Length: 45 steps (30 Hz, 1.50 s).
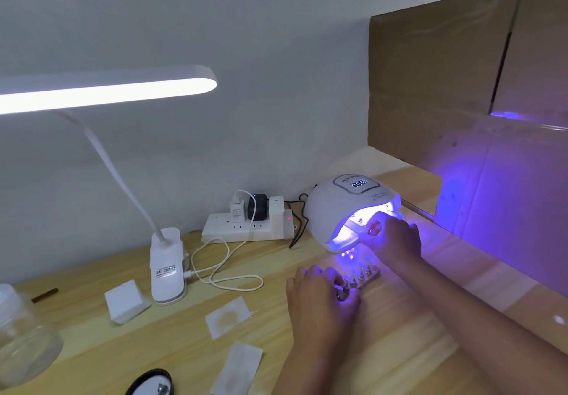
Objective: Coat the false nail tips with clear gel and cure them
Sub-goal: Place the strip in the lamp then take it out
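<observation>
At the far left edge a glass jar (18, 333) stands on the wooden table (172, 339), with a stack of white pads (126, 301) and the clip base of the lit desk lamp (167, 267) just beyond it. Two flat wipes (229, 316) lie on open tabletop towards the middle, well apart from the hands. A power strip (246, 229) sits against the back wall.

The left hand (322, 297) rests on the table, its fingers curled down over the near end of the tip holder (364, 276), which lies just in front of the curing lamp (347, 207) with its row of nail tips (358, 274) upright in the violet glow.

The right hand (395, 238) is at the lamp's mouth, fingers bent and pinching the end of a second holder (353, 226) that reaches inside (what it carries is washed out by the light).

To the right a cardboard panel (461, 87) walls off the table edge, leaving a narrow lane beside the right forearm.
</observation>
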### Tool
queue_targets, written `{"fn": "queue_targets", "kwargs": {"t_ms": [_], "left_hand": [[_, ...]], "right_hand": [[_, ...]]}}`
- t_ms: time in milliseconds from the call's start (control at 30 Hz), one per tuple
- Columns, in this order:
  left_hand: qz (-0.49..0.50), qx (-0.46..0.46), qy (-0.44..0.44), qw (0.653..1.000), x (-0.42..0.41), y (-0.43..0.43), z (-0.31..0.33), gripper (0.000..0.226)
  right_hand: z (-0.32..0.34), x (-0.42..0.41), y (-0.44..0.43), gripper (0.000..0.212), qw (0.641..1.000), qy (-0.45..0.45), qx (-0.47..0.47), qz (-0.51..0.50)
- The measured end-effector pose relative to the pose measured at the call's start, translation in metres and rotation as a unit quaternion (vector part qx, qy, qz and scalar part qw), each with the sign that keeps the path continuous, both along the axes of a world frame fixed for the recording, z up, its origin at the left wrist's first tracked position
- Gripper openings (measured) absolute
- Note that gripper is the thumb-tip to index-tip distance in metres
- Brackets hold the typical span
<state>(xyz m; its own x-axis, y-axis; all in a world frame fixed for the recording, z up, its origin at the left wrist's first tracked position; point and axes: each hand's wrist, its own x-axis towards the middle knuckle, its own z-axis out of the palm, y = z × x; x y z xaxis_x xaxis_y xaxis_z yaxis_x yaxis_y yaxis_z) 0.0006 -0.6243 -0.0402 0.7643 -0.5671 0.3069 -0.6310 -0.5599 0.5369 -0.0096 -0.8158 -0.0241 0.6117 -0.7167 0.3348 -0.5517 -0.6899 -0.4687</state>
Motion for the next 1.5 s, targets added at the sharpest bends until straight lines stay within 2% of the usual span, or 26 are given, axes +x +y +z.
{"fn": "queue_targets", "kwargs": {"t_ms": [100, 200, 300, 367, 400, 567, 700, 733, 800, 867, 933, 1133, 1200, 1300, 1367, 1400, 1433, 1500], "left_hand": [[0.001, -0.003, 0.004, 1.000, 0.001, 0.001, 0.000, 0.025], [0.005, -0.002, 0.005, 1.000, 0.001, 0.001, 0.000, 0.025], [0.004, -0.006, 0.004, 1.000, 0.000, 0.000, 0.001, 0.023], [0.003, -0.012, 0.003, 1.000, 0.000, 0.000, 0.001, 0.022], [0.002, -0.013, 0.002, 1.000, -0.001, 0.000, 0.001, 0.021], [0.010, -0.003, -0.014, 1.000, -0.002, 0.000, 0.002, 0.024], [0.005, -0.004, -0.011, 1.000, -0.002, 0.001, 0.004, 0.024], [0.004, -0.008, -0.009, 1.000, -0.002, 0.001, 0.004, 0.023], [0.003, -0.016, -0.007, 1.000, -0.003, 0.002, 0.004, 0.023], [0.002, -0.012, -0.007, 1.000, -0.003, 0.001, 0.005, 0.024], [0.000, -0.004, -0.006, 1.000, -0.003, 0.001, 0.006, 0.025], [0.019, 0.028, -0.010, 0.999, -0.002, 0.000, 0.006, 0.029], [0.052, 0.031, -0.014, 0.998, -0.001, 0.000, 0.006, 0.034], [0.096, 0.021, -0.006, 0.995, -0.001, 0.000, 0.005, 0.046], [0.115, 0.018, 0.001, 0.993, -0.001, 0.000, 0.004, 0.047], [0.122, 0.022, 0.003, 0.992, -0.001, 0.000, 0.004, 0.046], [0.127, 0.027, 0.004, 0.992, -0.001, 0.000, 0.004, 0.045], [0.132, 0.031, 0.005, 0.991, -0.001, 0.000, 0.004, 0.044]], "right_hand": [[0.001, -0.006, -0.005, 0.016, 0.998, -0.003, -0.059, 0.005], [0.006, -0.028, -0.012, 0.027, 0.986, -0.030, -0.161, 0.022], [0.008, -0.062, -0.020, 0.029, 0.950, -0.050, -0.306, 0.039], [0.007, -0.085, -0.026, 0.016, 0.919, -0.073, -0.386, 0.035], [0.005, -0.095, -0.029, 0.011, 0.907, -0.085, -0.411, 0.032], [0.002, -0.116, -0.041, 0.023, 0.890, -0.094, -0.446, 0.023], [0.019, -0.091, -0.052, 0.020, 0.904, -0.075, -0.420, 0.007], [0.022, -0.081, -0.055, 0.026, 0.908, -0.052, -0.415, 0.004], [0.027, -0.063, -0.062, 0.043, 0.911, 0.048, -0.411, -0.006], [0.027, -0.046, -0.071, 0.037, 0.895, 0.193, -0.401, -0.032], [0.029, -0.033, -0.077, 0.029, 0.877, 0.301, -0.369, -0.067], [0.026, -0.027, -0.078, 0.027, 0.872, 0.370, -0.302, -0.106], [0.023, -0.036, -0.074, 0.023, 0.895, 0.327, -0.286, -0.104], [0.015, -0.053, -0.067, 0.018, 0.950, 0.188, -0.247, -0.025], [0.012, -0.062, -0.059, 0.016, 0.978, 0.129, -0.135, 0.091], [0.011, -0.065, -0.054, 0.010, 0.981, 0.117, -0.054, 0.148], [0.012, -0.066, -0.048, 0.006, 0.975, 0.105, 0.028, 0.196], [0.014, -0.062, -0.036, 0.023, 0.951, 0.082, 0.157, 0.252]]}}
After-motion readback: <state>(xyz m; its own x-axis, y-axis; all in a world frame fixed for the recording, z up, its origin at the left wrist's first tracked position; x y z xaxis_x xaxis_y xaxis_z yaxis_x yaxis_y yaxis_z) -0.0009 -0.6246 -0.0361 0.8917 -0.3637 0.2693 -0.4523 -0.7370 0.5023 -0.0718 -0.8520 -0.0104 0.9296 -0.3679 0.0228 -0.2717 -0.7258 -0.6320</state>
